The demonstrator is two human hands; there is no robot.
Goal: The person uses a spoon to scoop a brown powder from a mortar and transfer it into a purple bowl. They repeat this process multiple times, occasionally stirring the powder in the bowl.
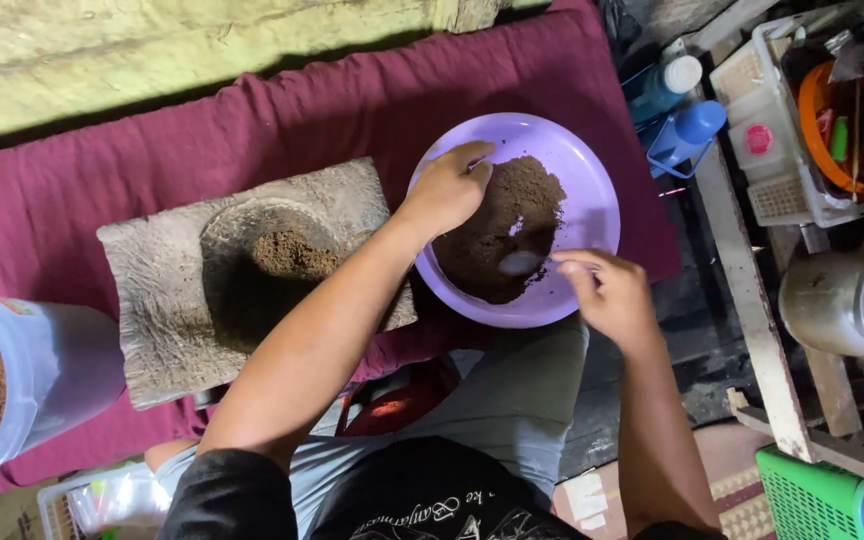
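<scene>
1 purple bowl (597,200) | left hand (449,188) fingers curled in brown powder (492,250) | right hand (607,292) fingers pinching 1 spoon (520,263)

A pale, rough wall (202,50) is running across the upper left of the frame, daylight falling on it; a maroon cloth (352,110) is spreading below it through the middle; weathered wooden planks (752,300) are slanting down the right side; a white plastic crate (777,140) is sitting at the upper right; a green basket (812,495) is showing at the lower right.
</scene>
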